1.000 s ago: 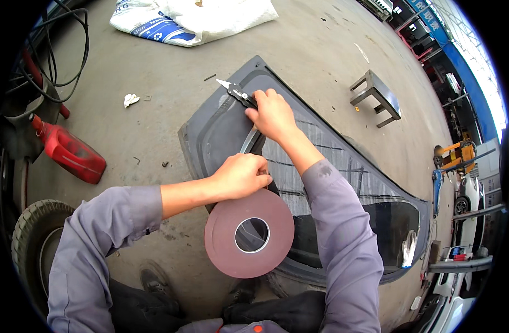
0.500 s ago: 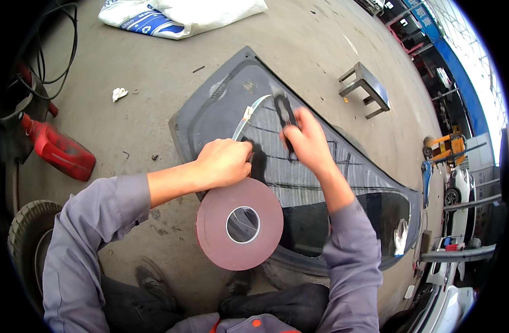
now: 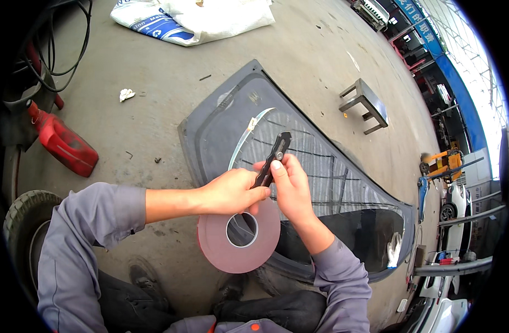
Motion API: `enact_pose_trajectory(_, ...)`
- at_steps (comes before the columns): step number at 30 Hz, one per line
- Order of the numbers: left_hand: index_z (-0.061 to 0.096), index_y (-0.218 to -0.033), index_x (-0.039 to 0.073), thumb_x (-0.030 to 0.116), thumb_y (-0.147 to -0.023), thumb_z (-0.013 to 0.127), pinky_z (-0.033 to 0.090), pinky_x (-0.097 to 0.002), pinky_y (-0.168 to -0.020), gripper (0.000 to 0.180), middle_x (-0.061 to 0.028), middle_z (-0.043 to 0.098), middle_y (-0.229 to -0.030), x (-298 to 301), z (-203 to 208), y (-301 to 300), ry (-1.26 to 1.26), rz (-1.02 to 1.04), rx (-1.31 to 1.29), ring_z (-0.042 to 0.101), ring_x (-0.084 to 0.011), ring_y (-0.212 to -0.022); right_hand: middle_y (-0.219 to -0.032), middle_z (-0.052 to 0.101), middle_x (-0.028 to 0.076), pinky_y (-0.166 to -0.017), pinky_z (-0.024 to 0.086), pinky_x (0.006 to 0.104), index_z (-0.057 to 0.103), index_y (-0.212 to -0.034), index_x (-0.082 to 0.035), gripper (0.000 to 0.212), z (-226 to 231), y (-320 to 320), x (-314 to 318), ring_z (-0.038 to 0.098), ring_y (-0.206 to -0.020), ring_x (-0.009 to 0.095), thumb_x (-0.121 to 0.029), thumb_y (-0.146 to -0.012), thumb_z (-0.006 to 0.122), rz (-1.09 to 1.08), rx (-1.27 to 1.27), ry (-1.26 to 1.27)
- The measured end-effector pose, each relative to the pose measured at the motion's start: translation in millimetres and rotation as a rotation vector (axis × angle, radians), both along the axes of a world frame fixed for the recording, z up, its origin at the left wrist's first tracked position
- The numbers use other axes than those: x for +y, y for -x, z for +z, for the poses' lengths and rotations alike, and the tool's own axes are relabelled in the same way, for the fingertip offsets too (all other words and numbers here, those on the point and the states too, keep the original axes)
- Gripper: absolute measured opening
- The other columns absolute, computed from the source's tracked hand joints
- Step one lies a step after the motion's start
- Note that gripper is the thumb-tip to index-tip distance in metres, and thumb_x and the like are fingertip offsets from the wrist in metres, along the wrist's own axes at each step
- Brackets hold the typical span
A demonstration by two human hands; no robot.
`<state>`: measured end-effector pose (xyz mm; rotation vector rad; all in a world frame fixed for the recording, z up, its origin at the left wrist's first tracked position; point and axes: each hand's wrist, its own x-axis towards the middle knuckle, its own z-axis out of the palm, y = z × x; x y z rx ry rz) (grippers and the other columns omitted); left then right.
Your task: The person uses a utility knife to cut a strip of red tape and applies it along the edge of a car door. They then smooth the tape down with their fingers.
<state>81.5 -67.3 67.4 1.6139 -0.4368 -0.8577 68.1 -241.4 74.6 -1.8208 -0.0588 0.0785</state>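
A black utility knife (image 3: pixel 280 146), with a round knob on its side, is held tilted between both hands over a dark panel. My right hand (image 3: pixel 290 186) is closed round its middle, thumb pressed on the side by the knob. My left hand (image 3: pixel 229 191) has thumb and forefinger closed round its lower end; the other fingers are mostly hidden. Just below my left hand, which covers its top edge, is a large reddish-brown roll of tape (image 3: pixel 213 244). The dark grey car hood panel (image 3: pixel 224 125) lies underside up, a curved clear strip (image 3: pixel 239 145) with a white label on it.
A small metal stool (image 3: pixel 365 102) stands beyond the panel on the right. To the left are a red jug (image 3: pixel 66 145) and a tyre (image 3: pixel 24 213). A white and blue sack (image 3: pixel 210 25) lies at the far side. A white glove (image 3: pixel 395 250) rests on the panel's right end.
My right hand has brought the knife down and toward me, where it now meets my left hand. My left hand has dropped lower, over the top of the tape roll.
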Motion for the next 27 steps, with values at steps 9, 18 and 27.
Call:
enact_pose_trajectory(9, 0.058, -0.076, 0.002, 0.026, -0.096, 0.055, 0.05, -0.0363, -0.062, 0.031, -0.0077, 0.064, -0.062, -2, -1, 12, -0.216, -0.013, -0.242, 0.065, -0.0212, -0.062, -0.062, 0.054, 0.013, -0.051, 0.042, 0.0415, 0.048, -0.071, -0.003, 0.033, 0, 0, -8, 0.053, -0.054, 0.035, -0.022, -0.094, 0.061, -0.033, -0.352, 0.653)
enact_pose_trajectory(18, 0.057, -0.076, -0.005, 0.027, -0.093, 0.056, 0.049, -0.0471, -0.065, 0.037, -0.0223, 0.061, -0.065, -3, -4, 12, -0.189, -0.006, -0.34, 0.064, -0.0396, -0.067, -0.075, 0.055, 0.017, -0.056, 0.045, 0.046, 0.048, -0.081, -0.002, 0.022, 2, -3, -13, 0.057, -0.066, 0.038, -0.016, -0.094, 0.059, 0.077, -0.569, 0.755)
enact_pose_trajectory(27, 0.056, -0.078, -0.003, 0.022, -0.094, 0.055, 0.049, -0.0445, -0.063, 0.031, -0.0182, 0.06, -0.066, -8, -10, 24, -0.191, -0.008, -0.409, 0.063, -0.036, -0.066, -0.07, 0.056, 0.016, -0.053, 0.044, 0.0429, 0.05, -0.078, 0.0, 0.023, 7, -8, -17, 0.056, -0.059, 0.035, -0.015, -0.092, 0.06, 0.001, -0.515, 0.663)
